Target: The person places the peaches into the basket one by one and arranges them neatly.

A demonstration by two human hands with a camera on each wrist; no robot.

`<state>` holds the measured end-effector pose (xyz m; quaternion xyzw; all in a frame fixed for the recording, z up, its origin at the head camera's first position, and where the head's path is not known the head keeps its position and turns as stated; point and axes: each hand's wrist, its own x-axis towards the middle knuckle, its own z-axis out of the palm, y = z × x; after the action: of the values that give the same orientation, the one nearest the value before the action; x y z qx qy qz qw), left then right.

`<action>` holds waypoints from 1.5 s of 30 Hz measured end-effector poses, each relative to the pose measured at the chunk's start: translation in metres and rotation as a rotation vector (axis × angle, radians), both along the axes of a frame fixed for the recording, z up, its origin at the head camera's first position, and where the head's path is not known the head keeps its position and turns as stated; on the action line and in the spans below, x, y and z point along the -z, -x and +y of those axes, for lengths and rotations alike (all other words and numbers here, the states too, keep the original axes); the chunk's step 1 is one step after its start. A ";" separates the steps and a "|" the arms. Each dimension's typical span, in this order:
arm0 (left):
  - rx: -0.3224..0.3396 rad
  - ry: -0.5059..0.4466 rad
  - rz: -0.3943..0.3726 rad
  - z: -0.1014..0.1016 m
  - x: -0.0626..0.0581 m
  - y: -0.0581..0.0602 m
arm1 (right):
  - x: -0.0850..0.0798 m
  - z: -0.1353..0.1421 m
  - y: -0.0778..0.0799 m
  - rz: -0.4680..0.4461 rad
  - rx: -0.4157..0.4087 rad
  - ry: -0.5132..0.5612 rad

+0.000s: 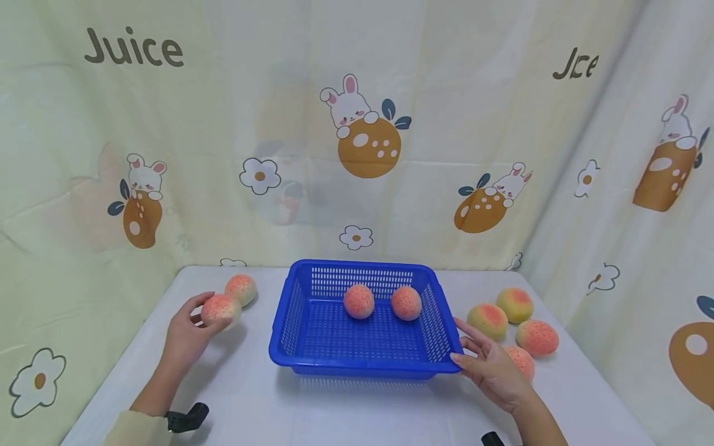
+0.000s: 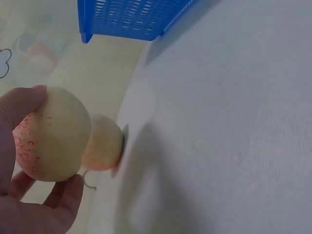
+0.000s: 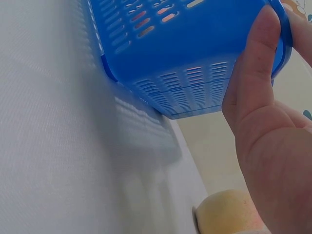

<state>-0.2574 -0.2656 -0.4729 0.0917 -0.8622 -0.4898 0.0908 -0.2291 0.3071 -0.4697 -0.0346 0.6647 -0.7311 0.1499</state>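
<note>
My left hand (image 1: 189,331) grips a pink and cream peach (image 1: 220,309), its thumb and fingers round the sides. In the left wrist view this peach (image 2: 53,136) hangs above the table, its shadow lying below. Just behind it, a second peach (image 1: 242,290) rests on the table. My right hand (image 1: 491,365) pinches the right rim of a blue plastic basket (image 1: 365,365), thumb on the near corner. From the right wrist, the fingers (image 3: 261,58) show against the basket's outer wall (image 3: 185,48). Inside the basket sit two peaches, one central (image 1: 359,301) and one to the right (image 1: 406,303).
To the right of the basket lie several peaches: two yellowish ones (image 1: 488,321) and two pinker ones (image 1: 537,338), one partly behind my right hand. A white cloth covers the table (image 1: 240,396). Patterned curtains (image 1: 223,124) hang behind and along both sides.
</note>
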 end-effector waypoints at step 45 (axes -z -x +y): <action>0.347 -0.052 0.069 0.063 -0.054 0.053 | 0.002 0.000 0.001 -0.002 0.008 -0.011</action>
<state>-0.3102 -0.2030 -0.4190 -0.0728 -0.8485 -0.5231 0.0320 -0.2297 0.3072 -0.4720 -0.0304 0.6685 -0.7282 0.1478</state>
